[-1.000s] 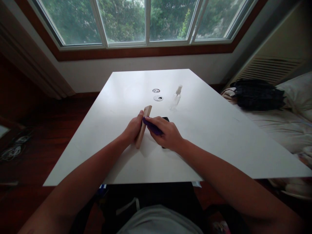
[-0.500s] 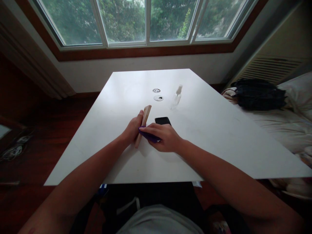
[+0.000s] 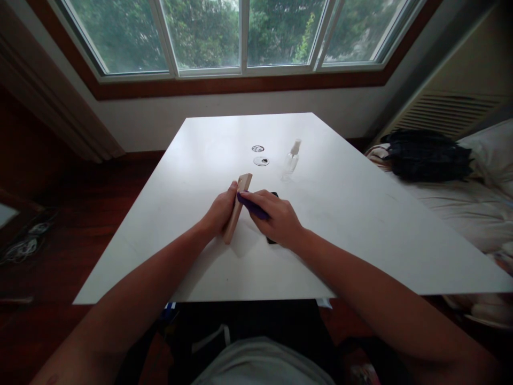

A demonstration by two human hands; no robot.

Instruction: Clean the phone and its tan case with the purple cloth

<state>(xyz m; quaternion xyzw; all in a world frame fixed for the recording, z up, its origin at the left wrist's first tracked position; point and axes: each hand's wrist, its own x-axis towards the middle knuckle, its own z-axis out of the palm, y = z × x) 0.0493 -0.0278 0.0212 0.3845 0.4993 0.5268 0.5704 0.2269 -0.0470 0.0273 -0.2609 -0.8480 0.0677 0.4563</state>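
A wide window (image 3: pixel 244 37) fills the top of the frame, trees (image 3: pixel 204 37) showing through its panes and a brown wooden surround (image 3: pixel 240 84) along its lower edge. A curtain (image 3: pixel 60 101) hangs at upper left – below it, pale cables (image 3: pixel 24 249) lie on the reddish floor (image 3: pixel 96 208) near the left edge. At right, a dark bundle (image 3: pixel 428 156) rests on light bedding (image 3: pixel 444 208) – a slatted grille (image 3: pixel 444 113) stands just behind.

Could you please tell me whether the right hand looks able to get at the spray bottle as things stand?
Probably yes: nothing appears to stand between the right hand and the spray bottle, though its grip on the purple item would likely have to be freed first.
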